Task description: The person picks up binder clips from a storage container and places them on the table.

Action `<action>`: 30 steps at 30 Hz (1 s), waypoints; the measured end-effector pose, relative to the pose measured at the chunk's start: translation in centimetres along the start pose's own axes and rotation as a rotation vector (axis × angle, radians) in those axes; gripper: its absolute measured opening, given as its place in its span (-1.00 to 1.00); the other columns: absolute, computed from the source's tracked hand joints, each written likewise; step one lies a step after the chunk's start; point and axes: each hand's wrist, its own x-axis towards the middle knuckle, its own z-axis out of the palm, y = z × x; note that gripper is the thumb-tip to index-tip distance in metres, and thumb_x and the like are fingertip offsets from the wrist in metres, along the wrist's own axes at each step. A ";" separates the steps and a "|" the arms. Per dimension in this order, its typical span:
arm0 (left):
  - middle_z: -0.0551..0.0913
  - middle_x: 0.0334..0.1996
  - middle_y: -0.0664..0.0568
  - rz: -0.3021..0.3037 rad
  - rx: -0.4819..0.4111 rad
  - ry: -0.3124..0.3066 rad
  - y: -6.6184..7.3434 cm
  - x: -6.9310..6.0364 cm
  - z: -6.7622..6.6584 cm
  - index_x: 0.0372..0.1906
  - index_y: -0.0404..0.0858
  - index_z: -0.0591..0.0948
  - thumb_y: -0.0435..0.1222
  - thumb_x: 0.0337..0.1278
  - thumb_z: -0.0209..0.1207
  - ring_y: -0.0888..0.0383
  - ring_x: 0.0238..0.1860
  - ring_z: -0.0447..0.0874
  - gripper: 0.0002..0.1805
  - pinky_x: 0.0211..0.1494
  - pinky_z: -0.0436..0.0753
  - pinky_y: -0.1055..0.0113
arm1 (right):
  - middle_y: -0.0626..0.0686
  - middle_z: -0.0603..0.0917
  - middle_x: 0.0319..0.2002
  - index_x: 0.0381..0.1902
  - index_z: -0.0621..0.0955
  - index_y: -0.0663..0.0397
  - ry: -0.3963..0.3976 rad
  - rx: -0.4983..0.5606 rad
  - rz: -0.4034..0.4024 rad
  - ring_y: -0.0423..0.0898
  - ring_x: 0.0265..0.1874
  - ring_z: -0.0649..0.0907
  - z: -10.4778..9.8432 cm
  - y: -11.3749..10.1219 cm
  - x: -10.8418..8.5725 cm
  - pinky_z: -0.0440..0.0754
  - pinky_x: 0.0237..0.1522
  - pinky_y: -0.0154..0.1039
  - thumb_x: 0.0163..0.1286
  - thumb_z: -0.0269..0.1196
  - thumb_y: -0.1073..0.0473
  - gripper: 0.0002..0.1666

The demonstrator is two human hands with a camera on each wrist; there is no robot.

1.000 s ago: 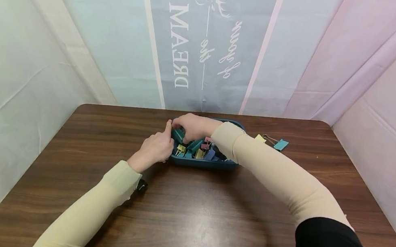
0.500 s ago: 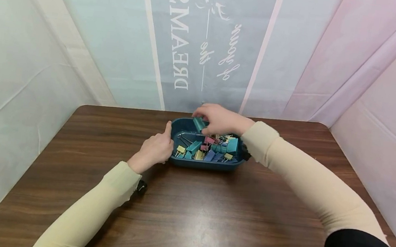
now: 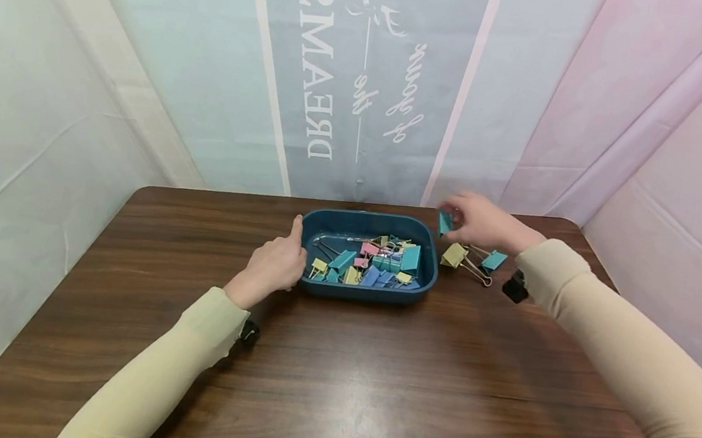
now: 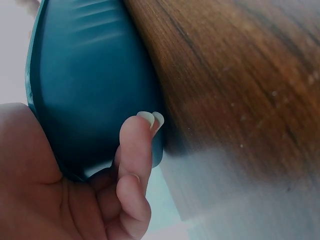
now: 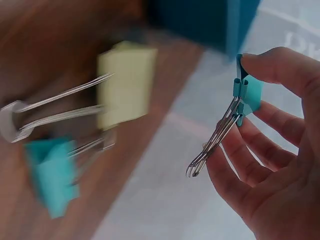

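Observation:
My left hand (image 3: pixel 275 261) grips the left end of a dark blue plastic bin (image 3: pixel 362 292), thumb at the rim. In the left wrist view, curled fingers (image 4: pixel 135 145) lie against the bin's outer wall. Inside are several binder clips (image 3: pixel 385 263) in teal, yellow, pink and blue. Right of the bin, my right hand (image 3: pixel 484 220) holds a teal binder clip (image 3: pixel 444 222) above the table. The right wrist view shows the thumb (image 5: pixel 275 65) pressing the clip's edge, its wire handles hanging near the fingertips. Below that hand lie a yellow binder clip (image 3: pixel 453 255) and another teal clip (image 3: pixel 493 261).
A brown wood-grain table (image 3: pixel 346 377) carries everything. Its back edge runs close behind the bin, with a printed curtain (image 3: pixel 364 105) beyond. Pale fabric hangs at both sides. A small black device (image 3: pixel 515 287) sits by the right cuff, and another black device (image 3: pixel 250 332) by the left.
My right hand has lifted the teal binder clip from the bin's left part and carried it right, past the bin's right end. My left hand has stayed at the bin.

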 end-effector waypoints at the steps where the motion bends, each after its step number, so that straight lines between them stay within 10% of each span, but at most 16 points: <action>1: 0.58 -0.69 -0.04 0.000 -0.002 0.001 0.0 0.0 0.0 0.59 -0.28 -0.31 -0.21 0.51 -0.17 0.08 -0.72 0.59 -0.21 -0.74 0.38 0.31 | 0.16 0.55 -0.12 0.19 0.54 0.28 -0.009 -0.008 0.010 0.06 -0.17 0.53 0.3 0.8 -0.4 0.54 -0.12 0.04 0.16 0.43 0.24 -0.37; 10: 0.58 -0.71 -0.04 0.005 -0.004 0.002 0.0 -0.2 0.2 0.59 -0.28 -0.29 -0.22 0.51 -0.18 0.07 -0.73 0.59 -0.22 -0.75 0.36 0.32 | 0.17 0.58 -0.10 0.27 0.48 0.36 -0.135 -0.007 0.155 0.05 -0.17 0.55 2.0 4.8 -3.2 0.54 -0.13 0.04 0.28 0.37 0.17 -0.34; 30: 0.58 -0.73 -0.01 0.030 -0.008 0.008 -0.1 -0.3 0.0 0.58 -0.27 -0.31 -0.22 0.52 -0.21 0.05 -0.74 0.58 -0.23 -0.78 0.27 0.33 | 0.31 0.55 0.16 0.32 0.46 0.31 -0.179 -0.017 0.168 0.23 0.02 0.59 0.3 2.7 -1.8 0.55 -0.01 0.17 0.39 0.30 0.12 -0.37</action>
